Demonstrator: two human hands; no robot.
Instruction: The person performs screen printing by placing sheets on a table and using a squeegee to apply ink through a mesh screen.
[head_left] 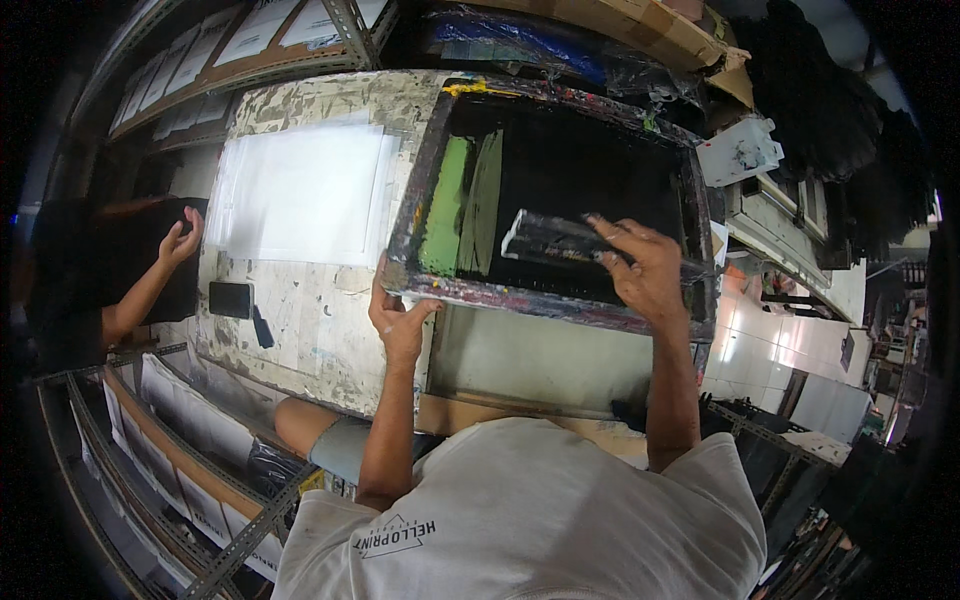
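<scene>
A screen printing frame [560,297], its wooden edges smeared with many colours of paint, lies tilted over the right part of the worktable. My left hand [398,318] grips its near left corner, thumb on the near edge and the other fingers partly hidden at the side. Black ink covers most of the mesh [600,150], and a light green strip [445,210] runs along its left side. Over the mesh, my right hand [645,262] is closed around a black-smeared squeegee [550,238], which points left. Whether the squeegee's blade touches the mesh, I cannot tell.
A stack of white sheets [300,190] lies on the paint-stained table [300,310], left of the frame. Near it rests a small dark block [231,300]. Another person's hand [180,240] hovers by the table's left edge. A white container [740,152] stands at the frame's far right corner.
</scene>
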